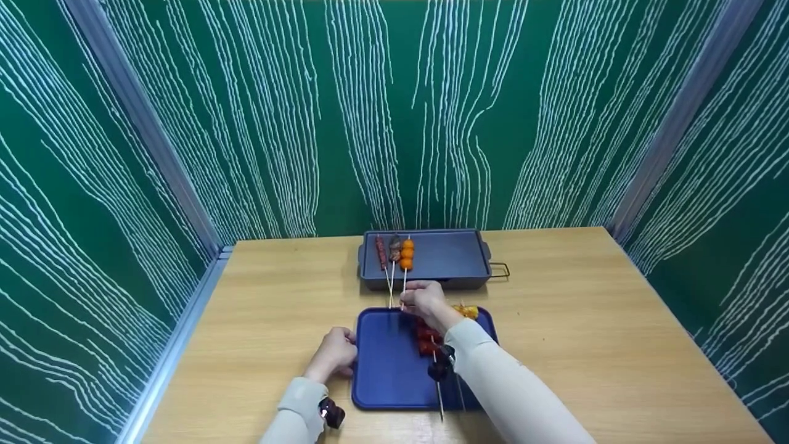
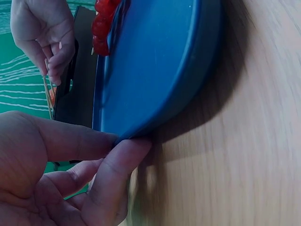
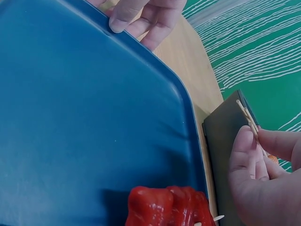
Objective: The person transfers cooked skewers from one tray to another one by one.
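My right hand (image 1: pixel 425 301) pinches the lower end of a wooden skewer with several orange balls (image 1: pixel 407 254). Those balls lie over the dark grill pan (image 1: pixel 453 256), while the stick reaches past its front edge. With thumb and finger, my left hand (image 1: pixel 336 350) grips the left rim of a blue tray (image 2: pixel 150 61). On the tray's right side lies a skewer of glossy red pieces (image 3: pixel 164 207), partly hidden by my right arm. A yellow skewered piece (image 1: pixel 466 311) shows at its back right.
A thin dark-red skewer (image 1: pixel 380 253) and a brown skewer (image 1: pixel 395 250) lie at the pan's left end, sticks pointing forward. A wire handle (image 1: pixel 500 269) juts from the pan's right. Green walls with white lines (image 1: pixel 431 123) enclose the wooden table (image 1: pixel 573 320).
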Motion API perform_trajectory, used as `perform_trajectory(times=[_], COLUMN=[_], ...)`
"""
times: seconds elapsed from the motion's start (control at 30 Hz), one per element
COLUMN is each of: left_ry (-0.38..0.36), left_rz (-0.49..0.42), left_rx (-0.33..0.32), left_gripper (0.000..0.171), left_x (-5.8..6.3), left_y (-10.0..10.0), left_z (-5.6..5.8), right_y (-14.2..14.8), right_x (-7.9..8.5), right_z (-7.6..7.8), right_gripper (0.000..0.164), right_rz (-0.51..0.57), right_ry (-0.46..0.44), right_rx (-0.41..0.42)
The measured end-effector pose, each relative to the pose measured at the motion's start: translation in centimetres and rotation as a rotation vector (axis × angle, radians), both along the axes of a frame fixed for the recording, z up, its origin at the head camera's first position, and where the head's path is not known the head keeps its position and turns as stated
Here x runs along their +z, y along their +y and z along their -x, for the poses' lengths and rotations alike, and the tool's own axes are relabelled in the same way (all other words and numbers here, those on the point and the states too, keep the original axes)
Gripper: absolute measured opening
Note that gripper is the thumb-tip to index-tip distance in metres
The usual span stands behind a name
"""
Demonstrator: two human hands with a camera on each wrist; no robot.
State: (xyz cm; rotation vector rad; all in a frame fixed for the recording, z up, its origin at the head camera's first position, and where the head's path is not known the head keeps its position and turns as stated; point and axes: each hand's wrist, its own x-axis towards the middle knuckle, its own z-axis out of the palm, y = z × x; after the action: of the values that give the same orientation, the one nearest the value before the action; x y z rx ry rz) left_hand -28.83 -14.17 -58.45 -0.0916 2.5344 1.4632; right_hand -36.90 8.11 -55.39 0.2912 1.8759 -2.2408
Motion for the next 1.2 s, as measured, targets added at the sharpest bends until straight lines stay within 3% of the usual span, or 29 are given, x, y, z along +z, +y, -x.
perform_trajectory(times=[0.33, 0.8, 1.2], left_ry=[-0.008, -0.022, -0.044], left_rz=[-0.012, -0.003, 0.002], left_rx=[0.002, 0.025, 0.023], left_gripper=[0.031, 0.027, 0.028], left_x=[0.0, -0.5, -0.3], left_y=[-0.1, 0.0, 0.0], left_z=[0.0, 0.5, 0.4], right_y=[0.9, 2.1, 3.0], right_x=[0.7, 1.4, 2.5], right_z=[0.0, 0.3, -0.3], right_gripper=[0.024, 0.025, 0.03], right_rz=[0.024, 0.081, 0.048], right_ry=[0.002, 0.016, 0.021], right_rx=[0.017, 0.038, 0.049])
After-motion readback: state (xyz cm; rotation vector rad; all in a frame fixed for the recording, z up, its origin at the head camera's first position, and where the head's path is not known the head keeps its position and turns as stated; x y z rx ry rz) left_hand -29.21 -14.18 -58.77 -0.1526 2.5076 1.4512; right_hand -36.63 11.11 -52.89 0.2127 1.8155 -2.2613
